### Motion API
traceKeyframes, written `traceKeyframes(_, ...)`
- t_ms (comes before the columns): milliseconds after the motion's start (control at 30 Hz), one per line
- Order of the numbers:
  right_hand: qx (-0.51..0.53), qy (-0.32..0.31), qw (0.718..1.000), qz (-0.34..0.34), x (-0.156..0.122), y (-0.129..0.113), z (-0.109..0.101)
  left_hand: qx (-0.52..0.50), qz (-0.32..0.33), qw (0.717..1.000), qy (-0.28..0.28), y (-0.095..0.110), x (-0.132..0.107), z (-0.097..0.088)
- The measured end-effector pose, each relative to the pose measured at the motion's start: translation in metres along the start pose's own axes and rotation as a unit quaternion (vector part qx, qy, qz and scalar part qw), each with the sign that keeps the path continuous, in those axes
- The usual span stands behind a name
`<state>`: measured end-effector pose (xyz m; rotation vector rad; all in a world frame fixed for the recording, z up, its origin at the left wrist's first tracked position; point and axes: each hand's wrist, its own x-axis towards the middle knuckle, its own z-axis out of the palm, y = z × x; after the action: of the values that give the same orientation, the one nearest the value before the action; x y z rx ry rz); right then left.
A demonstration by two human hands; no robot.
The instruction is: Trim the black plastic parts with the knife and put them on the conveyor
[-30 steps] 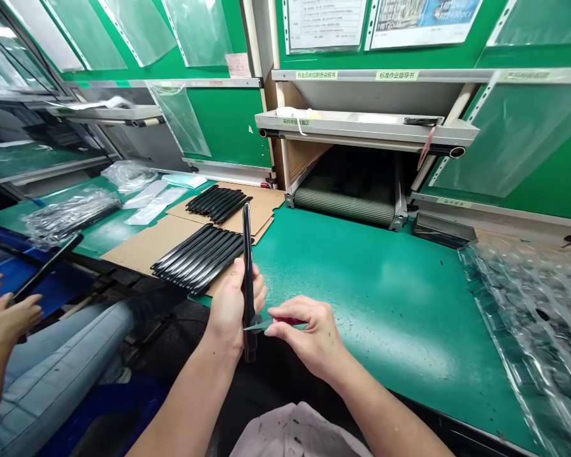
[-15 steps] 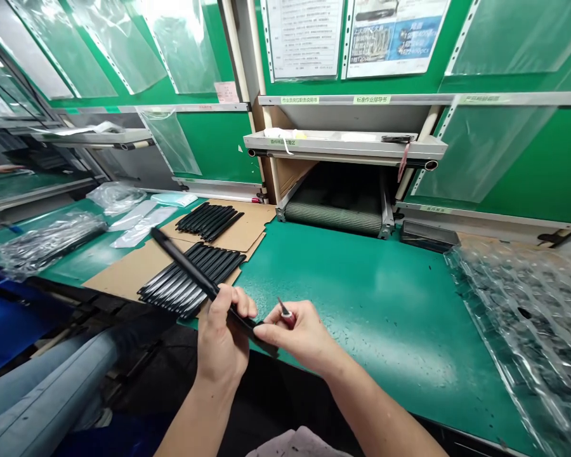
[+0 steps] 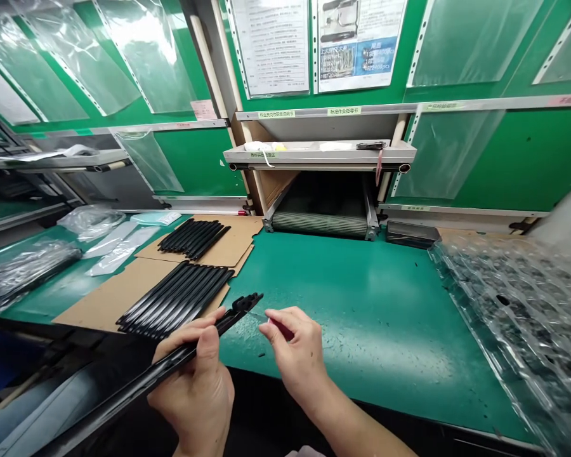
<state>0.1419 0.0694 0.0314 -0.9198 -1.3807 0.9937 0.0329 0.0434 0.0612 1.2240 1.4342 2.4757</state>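
My left hand (image 3: 197, 374) is closed around a long black plastic strip (image 3: 118, 403), which slants from the lower left up to a tip with a small clip-like shape over the bench. In my right hand (image 3: 297, 349) is a small knife (image 3: 282, 329) with a reddish handle, pinched between thumb and fingers. Its thin blade points left at the strip's tip; I cannot tell whether they touch. Similar black strips (image 3: 178, 298) lie side by side on cardboard (image 3: 92, 304) beyond my left hand, with a second row of shorter black pieces (image 3: 193, 238) behind them.
On the green bench (image 3: 361, 317) lie small black scraps. Clear plastic trays (image 3: 504, 311) fill the right side, near a dark bin (image 3: 412, 234). A conveyor belt (image 3: 321, 222) opens under a shelf (image 3: 318, 155). Plastic-wrapped bundles (image 3: 26, 273) lie at the left.
The strip has swung round: its long end now points down left and its clip end up over the bench. My right hand has turned the knife blade leftward. The view has shifted right.
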Motion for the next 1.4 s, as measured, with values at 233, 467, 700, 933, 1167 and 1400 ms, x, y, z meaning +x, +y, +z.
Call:
traceKeyframes(233,-0.095,0.085,0.988,-0.09,0.01,0.014,-0.009,0.0,0.023,0.999,-0.029,0.013,-0.006,0.0)
traceKeyframes(467,-0.166,0.006,0.98,-0.11,0.024,0.01,-0.033,-0.064,-0.219,0.972,-0.056,0.024,0.01,-0.001)
traceKeyframes(700,-0.245,-0.21,0.915,-0.242,-0.006,-0.007,-0.011,-0.123,-0.452,0.874,-0.125,0.009,0.02,0.0)
traceKeyframes(933,-0.251,-0.253,0.898,-0.258,-0.004,-0.006,-0.012,-0.133,-0.499,0.845,-0.137,0.013,0.014,-0.003)
traceKeyframes(1167,-0.187,-0.133,0.971,-0.073,0.005,-0.01,-0.011,-0.136,-0.506,0.843,-0.122,0.021,0.018,0.0)
traceKeyframes(1400,-0.045,-0.171,0.98,-0.091,-0.016,-0.008,-0.018,-0.134,-0.507,0.845,-0.102,0.016,0.024,-0.002)
